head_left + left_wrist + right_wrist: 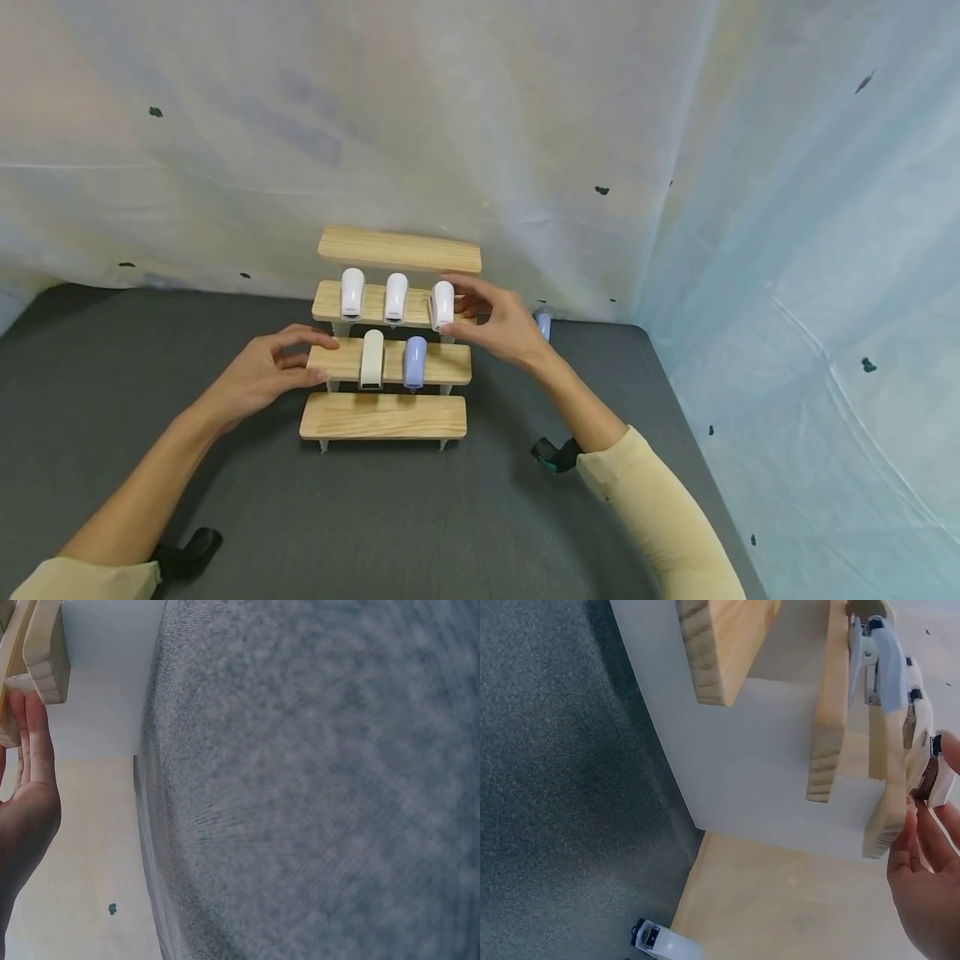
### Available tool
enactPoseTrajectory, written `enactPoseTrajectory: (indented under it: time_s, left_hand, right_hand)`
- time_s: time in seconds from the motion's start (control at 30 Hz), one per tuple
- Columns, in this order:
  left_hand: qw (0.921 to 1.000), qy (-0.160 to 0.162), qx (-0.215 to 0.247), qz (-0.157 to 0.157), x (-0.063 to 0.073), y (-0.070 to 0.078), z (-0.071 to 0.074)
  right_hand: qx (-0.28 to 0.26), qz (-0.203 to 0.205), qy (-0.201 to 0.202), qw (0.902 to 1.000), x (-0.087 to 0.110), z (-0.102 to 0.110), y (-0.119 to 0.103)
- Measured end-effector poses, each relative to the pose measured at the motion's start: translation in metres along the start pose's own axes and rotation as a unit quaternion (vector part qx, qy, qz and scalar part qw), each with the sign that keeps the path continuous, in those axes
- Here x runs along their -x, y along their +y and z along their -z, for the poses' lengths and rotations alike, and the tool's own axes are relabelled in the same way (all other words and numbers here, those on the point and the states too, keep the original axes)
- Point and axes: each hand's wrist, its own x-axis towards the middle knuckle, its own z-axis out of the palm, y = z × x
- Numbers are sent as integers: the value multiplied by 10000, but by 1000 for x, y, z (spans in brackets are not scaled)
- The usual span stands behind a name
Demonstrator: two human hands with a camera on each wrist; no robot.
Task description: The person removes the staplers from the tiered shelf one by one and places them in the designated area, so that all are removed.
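Lying nearest my head cam is the dark table (390, 525), w/ a black strap (191, 554) by the left sleeve (90, 581). Next up is the wooden rack (382, 417). L hand (258, 375) is at the L end of the 2nd shelf (446, 364): thumb at the front edge, index at the back, a fairly wide hold around the wood, prob. to steady the rack. Its fingertips are near the cream stapler (372, 358) but apart from it; the lilac stapler (415, 362) is further R, same shelf. Both point fwd, I'd guess for a neat row.

One step up, R hand (506, 329) has the R-most white stapler (442, 304) pinched, thumb at the near end, index at the far end. So it's btwn the fingertips, at the R part of the 3rd shelf; can't tell if its base sits fully on the wood. I reckon the end-to-end pinch suits fine aligning, and coming in from the R avoids the middle white stapler (396, 297). The L-most white stapler (352, 292) stands beyond that. Off past R hand, a loose stapler (544, 323) is on the table, apart from the rack. Farther: top shelf (397, 248), then the pale sheet (487, 125).
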Motion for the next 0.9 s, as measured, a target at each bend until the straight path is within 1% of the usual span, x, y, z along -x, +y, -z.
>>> enactPoseTrajectory:
  time_s: [0.27,0.43,0.53,0.63,0.8,0.9]
  left_hand:
    - [10000,-19,59,-24,-2,1,2]
    - [10000,-6,44,-54,-2,2,3]
    - [10000,17,0,-4,-3,3,3]
    - [10000,27,-21,35,-3,4,2]
    - [10000,-8,-4,72,-3,3,2]
    - [9999,-3,-44,126,-3,3,3]
  right_hand:
    - [-94,67,58,9999,8,9,-5]
    - [-63,-121,60,9999,13,15,-5]
    - [-54,-249,87,9996,15,18,-3]
    - [-118,-284,141,9994,18,21,-3]
    - [-302,-358,156,9988,25,26,-17]
    - [-394,-477,174,9979,31,31,-25]
